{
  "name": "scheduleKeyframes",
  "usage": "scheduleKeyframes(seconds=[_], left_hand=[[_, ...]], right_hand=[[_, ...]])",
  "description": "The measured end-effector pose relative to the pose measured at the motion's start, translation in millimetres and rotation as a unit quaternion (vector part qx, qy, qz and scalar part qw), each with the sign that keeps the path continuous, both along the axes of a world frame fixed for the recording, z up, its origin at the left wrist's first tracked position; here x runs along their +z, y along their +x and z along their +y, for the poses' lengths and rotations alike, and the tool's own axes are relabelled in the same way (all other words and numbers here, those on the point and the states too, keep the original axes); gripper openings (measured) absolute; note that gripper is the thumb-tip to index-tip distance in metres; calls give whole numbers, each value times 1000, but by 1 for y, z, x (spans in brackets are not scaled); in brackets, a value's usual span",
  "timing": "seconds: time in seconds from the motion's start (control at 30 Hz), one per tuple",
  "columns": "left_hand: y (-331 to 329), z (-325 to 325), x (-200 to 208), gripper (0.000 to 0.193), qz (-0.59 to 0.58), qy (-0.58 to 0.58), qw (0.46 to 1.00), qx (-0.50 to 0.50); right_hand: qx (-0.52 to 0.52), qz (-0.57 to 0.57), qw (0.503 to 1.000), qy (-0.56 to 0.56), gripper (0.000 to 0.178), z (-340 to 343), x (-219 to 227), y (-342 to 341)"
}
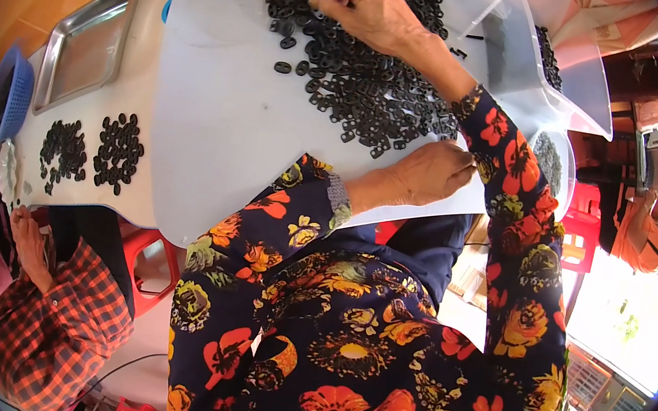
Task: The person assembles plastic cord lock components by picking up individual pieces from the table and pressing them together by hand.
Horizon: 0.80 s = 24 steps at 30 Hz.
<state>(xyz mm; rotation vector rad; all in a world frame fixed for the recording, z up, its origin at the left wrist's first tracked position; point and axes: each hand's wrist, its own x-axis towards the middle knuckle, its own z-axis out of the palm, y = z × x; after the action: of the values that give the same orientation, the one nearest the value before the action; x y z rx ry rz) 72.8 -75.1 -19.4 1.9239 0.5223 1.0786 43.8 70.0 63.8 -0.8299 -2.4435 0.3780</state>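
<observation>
A large heap of small black oval two-holed pieces (378, 87) covers the far part of the white tabletop (215, 124). Over the far left side of this heap is my right hand (371, 11), its thumb and fingers drawn together in a pinch. Whatever sits between those fingertips, if anything, is too small to make out. My left hand (421, 172) rests at the near right edge of the heap, palm down with fingers curled closed. What it may hold is hidden. A few loose black pieces (283, 67) lie just left of the heap.
Clear plastic bins (558, 103) stand at the right, beside a bag of small grey parts (548, 161). On the left table are a metal tray (88, 49), a blue basket (11, 97) and two piles of black pieces (120, 149). A person in a checked shirt (73, 321) sits there.
</observation>
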Motion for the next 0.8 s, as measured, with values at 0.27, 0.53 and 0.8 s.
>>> scheduleKeyframes(seconds=[0.27,0.53,0.8], left_hand=[[-9,-1,11,25,8,-66,997,-25],[-23,-1,16,18,26,-23,999,9],[-32,-2,26,21,56,-86,995,-1]], right_hand=[[133,-89,986,47,18,-24,-17,29],[-16,29,999,-44,9,-16,1,80],[32,-5,999,-6,16,-31,-25,75]])
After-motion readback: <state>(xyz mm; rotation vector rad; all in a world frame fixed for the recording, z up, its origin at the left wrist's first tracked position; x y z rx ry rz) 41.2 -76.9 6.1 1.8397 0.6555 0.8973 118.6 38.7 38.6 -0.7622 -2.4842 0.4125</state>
